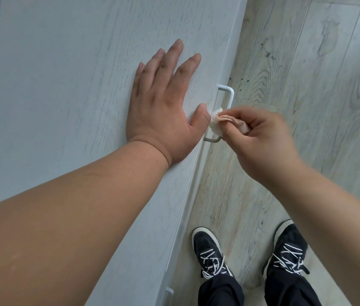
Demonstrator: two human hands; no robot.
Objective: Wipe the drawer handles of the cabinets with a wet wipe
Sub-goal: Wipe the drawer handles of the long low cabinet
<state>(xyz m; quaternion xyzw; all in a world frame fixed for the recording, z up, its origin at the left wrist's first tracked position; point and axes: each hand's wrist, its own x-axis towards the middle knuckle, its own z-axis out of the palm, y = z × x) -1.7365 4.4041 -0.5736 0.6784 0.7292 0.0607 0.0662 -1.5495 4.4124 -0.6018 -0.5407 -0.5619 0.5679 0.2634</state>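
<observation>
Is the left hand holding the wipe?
No, the left hand lies flat on the cabinet top, while the right hand pinches the wipe at the handle.

Wipe [215,120] mostly buried in the right hand [263,140], just a white corner showing. Handle [230,93]: its middle sits behind wipe and hand. Lower handle [169,291] is clipped by the bottom edge. Right shoe [289,246] is partly covered by the forearm [329,206].

Single head-worn view here, wide-angle, tilted steeply down and close in: the cabinet [64,85] fills the left half, the floor [307,74] runs along the right, the wearer's own shoes [209,250] at the bottom edge.
</observation>
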